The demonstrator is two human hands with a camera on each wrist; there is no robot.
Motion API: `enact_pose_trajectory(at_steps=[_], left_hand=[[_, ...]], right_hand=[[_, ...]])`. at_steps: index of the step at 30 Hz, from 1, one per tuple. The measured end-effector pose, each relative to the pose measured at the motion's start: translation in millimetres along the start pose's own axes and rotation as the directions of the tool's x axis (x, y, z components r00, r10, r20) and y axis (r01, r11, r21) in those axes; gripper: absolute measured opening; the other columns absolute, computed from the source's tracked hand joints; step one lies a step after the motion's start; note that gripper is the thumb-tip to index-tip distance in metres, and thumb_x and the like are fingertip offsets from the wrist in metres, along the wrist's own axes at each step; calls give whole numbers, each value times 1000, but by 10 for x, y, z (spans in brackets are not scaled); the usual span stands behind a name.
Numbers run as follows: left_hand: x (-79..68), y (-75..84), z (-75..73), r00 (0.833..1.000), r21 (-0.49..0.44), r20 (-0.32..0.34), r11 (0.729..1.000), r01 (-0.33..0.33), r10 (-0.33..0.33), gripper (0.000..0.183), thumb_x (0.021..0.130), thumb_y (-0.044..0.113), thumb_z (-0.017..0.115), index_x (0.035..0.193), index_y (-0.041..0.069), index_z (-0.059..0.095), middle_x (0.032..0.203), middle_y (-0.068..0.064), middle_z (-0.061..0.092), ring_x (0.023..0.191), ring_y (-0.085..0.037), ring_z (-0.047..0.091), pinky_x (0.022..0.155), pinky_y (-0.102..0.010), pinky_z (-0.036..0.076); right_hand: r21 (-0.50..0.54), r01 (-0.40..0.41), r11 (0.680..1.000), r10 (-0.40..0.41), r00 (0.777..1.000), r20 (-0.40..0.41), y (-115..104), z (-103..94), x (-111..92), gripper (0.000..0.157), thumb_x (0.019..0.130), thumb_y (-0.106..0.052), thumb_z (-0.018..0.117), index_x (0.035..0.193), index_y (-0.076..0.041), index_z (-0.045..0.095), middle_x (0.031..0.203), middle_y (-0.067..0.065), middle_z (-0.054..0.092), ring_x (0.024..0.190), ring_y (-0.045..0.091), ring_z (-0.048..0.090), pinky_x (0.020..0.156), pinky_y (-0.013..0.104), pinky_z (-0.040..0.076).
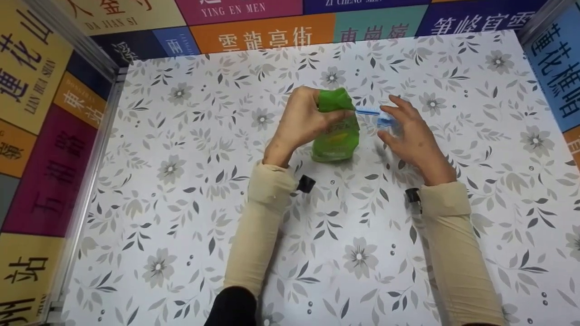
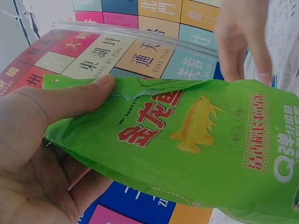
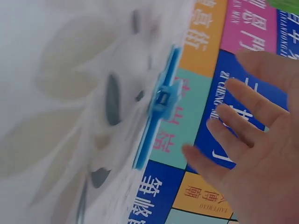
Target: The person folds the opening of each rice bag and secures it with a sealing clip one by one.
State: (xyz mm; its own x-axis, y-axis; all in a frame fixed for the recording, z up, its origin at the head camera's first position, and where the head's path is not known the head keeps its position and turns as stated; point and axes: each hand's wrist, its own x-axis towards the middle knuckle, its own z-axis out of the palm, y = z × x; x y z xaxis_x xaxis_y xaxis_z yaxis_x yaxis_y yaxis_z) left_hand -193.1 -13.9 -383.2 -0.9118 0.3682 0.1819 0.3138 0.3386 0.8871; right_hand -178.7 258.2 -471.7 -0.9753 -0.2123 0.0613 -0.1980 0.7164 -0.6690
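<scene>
At the far left, a panel of coloured blocks [image 1: 50,154] with Chinese lettering stood beside the tabletop [image 1: 204,244], which was white with grey flowers and leaves. Next came the left arm in a beige sleeve [image 1: 256,217], a black band low on it. The left hand [image 1: 304,115] gripped the upper end of a green bag [image 1: 336,142], thumb on one face and fingers bent behind it. The bag stood on the table near the middle of its far half, its top creased and folded over at the hand. In the left wrist view its front showed bold red characters edged in white, a golden fish, a column of smaller red print and a large white Q. The green was bright and the packet looked soft, its surface gently wrinkled.

Just right of the bag was a blue strip [image 3: 161,100] with a paler, chunkier piece at its middle. Beside it, the right hand [image 1: 411,136] had its fingers loosely spread and gripped nothing; whether a fingertip touched the strip could not be told.
</scene>
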Motion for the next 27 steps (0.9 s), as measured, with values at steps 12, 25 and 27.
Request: enact_pose_trajectory(at_steps=[12,25,27], left_hand=[[1,-16,-6,1000,-9,-8,1000,-8,8,17,87,17,87,91,1,82,88,-10,81,71,-7,67,68,-22,55],[4,8,-10,1000,16,-3,1000,14,-14,18,87,17,87,93,1,82,91,-10,81,74,-9,70,70,-22,57],[10,12,-5,1000,21,-2,999,24,-24,18,86,17,87,95,2,82,92,-10,82,75,-10,71,72,-23,59]], right_hand=[[-108,-77,991,98,974,202,69,41,-22,64,102,-6,60,161,-3,35,172,19,26,161,41,18,126,61,24],[-139,-147,979,148,989,-4,42,59,-61,43,89,-2,79,128,-6,63,139,26,52,129,51,47,102,65,41],[-159,-156,975,156,988,-15,41,53,-60,42,88,-3,80,125,-4,61,133,27,55,125,52,49,100,67,41]])
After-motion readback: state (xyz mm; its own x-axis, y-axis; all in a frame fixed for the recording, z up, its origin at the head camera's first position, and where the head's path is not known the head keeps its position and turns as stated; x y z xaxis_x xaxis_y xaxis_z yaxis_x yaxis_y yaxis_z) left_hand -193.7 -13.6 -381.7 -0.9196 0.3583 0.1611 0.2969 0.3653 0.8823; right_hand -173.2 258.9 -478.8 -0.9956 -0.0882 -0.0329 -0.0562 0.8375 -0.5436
